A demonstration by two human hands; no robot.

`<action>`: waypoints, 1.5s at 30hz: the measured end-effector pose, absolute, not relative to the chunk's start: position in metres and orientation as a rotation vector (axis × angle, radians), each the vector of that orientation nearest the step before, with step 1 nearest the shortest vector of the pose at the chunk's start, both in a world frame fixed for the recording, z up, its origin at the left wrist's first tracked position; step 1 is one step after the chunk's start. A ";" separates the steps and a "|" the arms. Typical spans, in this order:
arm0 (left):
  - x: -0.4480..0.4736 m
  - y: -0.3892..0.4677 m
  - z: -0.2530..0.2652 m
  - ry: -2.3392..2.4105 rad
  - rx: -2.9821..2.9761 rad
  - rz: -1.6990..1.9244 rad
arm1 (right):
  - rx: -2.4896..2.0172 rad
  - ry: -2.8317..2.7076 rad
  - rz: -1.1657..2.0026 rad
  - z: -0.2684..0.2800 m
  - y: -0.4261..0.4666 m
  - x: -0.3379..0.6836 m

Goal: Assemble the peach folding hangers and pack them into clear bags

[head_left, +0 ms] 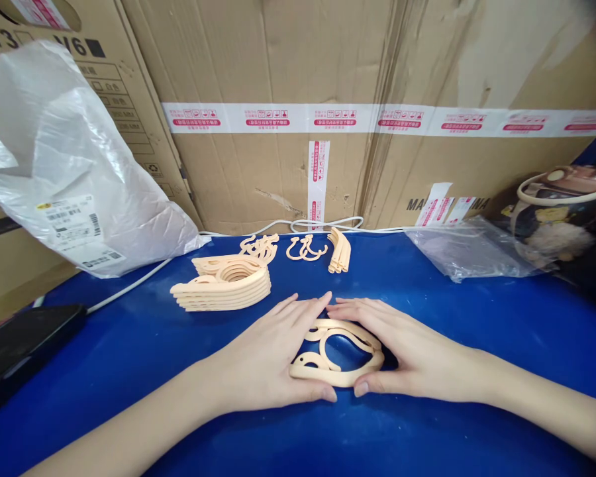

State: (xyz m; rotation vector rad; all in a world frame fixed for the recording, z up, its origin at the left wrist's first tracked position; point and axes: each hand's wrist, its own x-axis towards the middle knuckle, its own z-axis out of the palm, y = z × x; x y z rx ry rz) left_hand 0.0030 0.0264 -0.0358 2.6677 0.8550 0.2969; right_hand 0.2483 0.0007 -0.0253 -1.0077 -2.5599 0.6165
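Observation:
A beige plastic folding hanger (342,379), folded into an oval loop, lies flat on the blue table in front of me. My left hand (273,354) grips its left side, with the thumb along the near edge and the fingers over the far edge. From the right, my right hand (407,351) holds its other end the same way, thumb near and fingers far. The fingertips of both hands almost meet behind it. Beyond my left hand is a neat stack of similar folding hangers (223,298). The hands hide parts of both ends of the held one.
Loose beige hooks (259,248), more hooks (305,249) and curved bars (340,250) lie at the back. A white plastic bag (79,172) and a dark phone-like device (30,351) are left. A clear bag (477,248) lies right. Cardboard boxes (263,59) and a white cable (129,285) border the table.

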 end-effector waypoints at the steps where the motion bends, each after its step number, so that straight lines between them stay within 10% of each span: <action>1: 0.003 0.026 -0.035 0.855 2.676 0.308 | -1.021 -2.540 0.614 -0.026 0.001 0.249; 11: 0.006 0.024 -0.027 0.887 2.768 0.540 | -1.404 -2.183 0.622 -0.023 0.010 0.253; 20: 0.002 0.024 -0.023 0.765 3.032 0.857 | -1.182 -1.745 1.443 -0.022 0.010 0.247; 27: 0.002 0.023 -0.022 0.754 3.097 0.897 | -1.097 -1.718 1.506 -0.022 0.009 0.247; 45: -0.082 0.068 0.053 1.510 2.626 0.637 | -1.184 -2.699 0.243 -0.031 0.015 0.258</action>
